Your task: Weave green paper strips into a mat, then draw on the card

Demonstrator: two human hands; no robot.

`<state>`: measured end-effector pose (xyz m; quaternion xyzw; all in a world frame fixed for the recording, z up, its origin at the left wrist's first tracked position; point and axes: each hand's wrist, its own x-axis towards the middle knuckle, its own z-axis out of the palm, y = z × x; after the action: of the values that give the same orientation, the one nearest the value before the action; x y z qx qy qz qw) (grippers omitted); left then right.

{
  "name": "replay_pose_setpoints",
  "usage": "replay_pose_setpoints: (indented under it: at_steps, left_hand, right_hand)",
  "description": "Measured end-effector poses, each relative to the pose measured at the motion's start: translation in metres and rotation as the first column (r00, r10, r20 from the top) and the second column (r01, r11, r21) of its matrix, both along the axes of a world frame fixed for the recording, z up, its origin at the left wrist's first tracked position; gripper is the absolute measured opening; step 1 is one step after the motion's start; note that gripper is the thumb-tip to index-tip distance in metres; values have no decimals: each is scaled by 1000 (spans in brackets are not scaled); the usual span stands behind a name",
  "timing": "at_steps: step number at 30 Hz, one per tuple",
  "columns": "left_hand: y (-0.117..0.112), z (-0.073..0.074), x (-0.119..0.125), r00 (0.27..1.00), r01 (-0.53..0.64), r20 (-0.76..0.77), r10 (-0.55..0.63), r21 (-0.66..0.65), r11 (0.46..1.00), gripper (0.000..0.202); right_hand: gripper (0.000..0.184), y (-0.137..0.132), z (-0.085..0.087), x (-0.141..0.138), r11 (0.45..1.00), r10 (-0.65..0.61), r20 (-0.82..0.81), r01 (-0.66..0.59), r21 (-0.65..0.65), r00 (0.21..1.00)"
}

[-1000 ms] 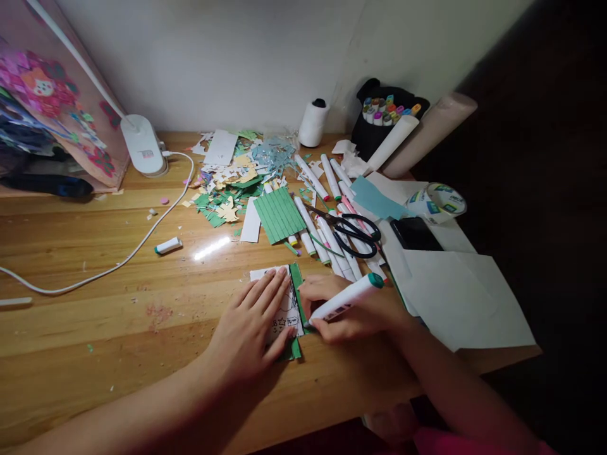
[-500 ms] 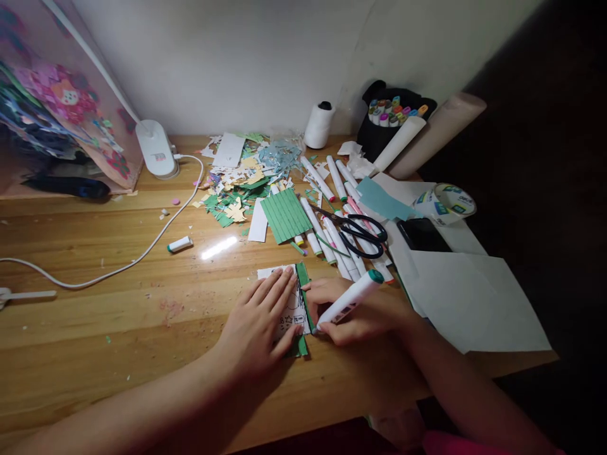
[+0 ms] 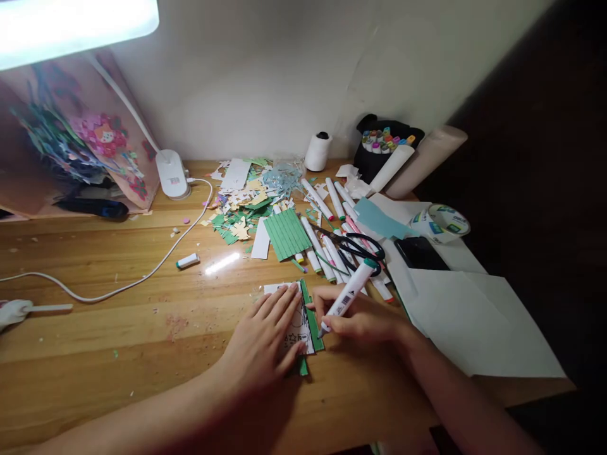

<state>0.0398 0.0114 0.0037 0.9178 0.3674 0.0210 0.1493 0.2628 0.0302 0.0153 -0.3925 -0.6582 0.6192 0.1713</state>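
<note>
My left hand [image 3: 265, 338] lies flat, fingers stretched out, on a small white card with black drawings [image 3: 298, 322] that rests on the wooden desk [image 3: 118, 328]. A green paper strip [image 3: 313, 322] runs along the card's right edge. My right hand [image 3: 363, 319] grips a white marker with a green cap [image 3: 348, 295], its tip down on the green strip beside the card.
Beyond the hands lie several white markers [image 3: 317, 237], black scissors [image 3: 358, 245], a green slatted paper piece [image 3: 287, 234] and a heap of paper scraps [image 3: 241, 196]. White sheets [image 3: 474, 316], a black phone [image 3: 420, 253] and tape rolls [image 3: 439, 222] sit to the right. A lamp base [image 3: 173, 174] and cable stand on the left.
The camera has tilted up and the lamp head now shows at top left. The marker stands steeper in my right hand. My left hand stays flat on the card.
</note>
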Motion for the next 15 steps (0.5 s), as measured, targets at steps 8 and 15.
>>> replay_pose_setpoints:
  at_steps: [8, 15]
  left_hand:
    - [-2, -9, -2, 999, -5, 41, 3, 52, 999, 64]
    - [1, -9, -2, 994, 14, 111, -16, 15, 1000, 74]
  right_hand:
    - [10, 1, 2, -1, 1000, -14, 34, 14, -6, 999]
    - [10, 1, 6, -3, 1000, -13, 64, 12, 13, 998]
